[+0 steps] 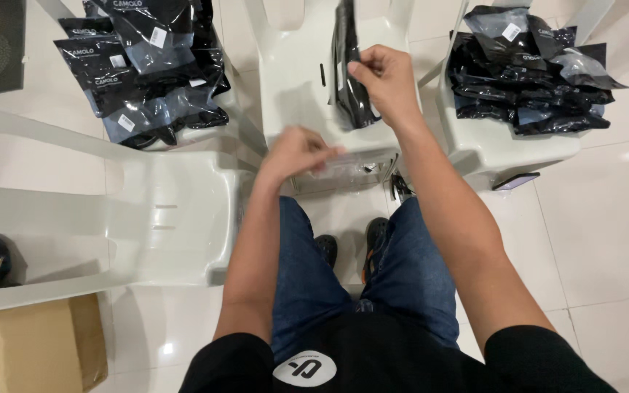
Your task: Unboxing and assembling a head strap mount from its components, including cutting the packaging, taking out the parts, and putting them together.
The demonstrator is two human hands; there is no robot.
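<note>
My right hand (387, 80) is raised over the middle white plastic chair (296, 87) and pinches the edge of a black plastic pouch (349, 69) that hangs upright and edge-on. My left hand (296, 151) is blurred, lower and to the left, near the chair's front edge. Its fingers are drawn together, and I cannot tell whether it holds anything. A small clear bag (343, 166) lies just beyond its fingertips.
A pile of black pouches (143, 65) lies on a white chair at the left. Another pile of black pouches (529, 69) rests on a chair (504, 149) at the right. An empty white chair (111, 211) stands at my left and a cardboard box (34, 342) at the bottom left. A phone (516, 180) lies on the tiled floor.
</note>
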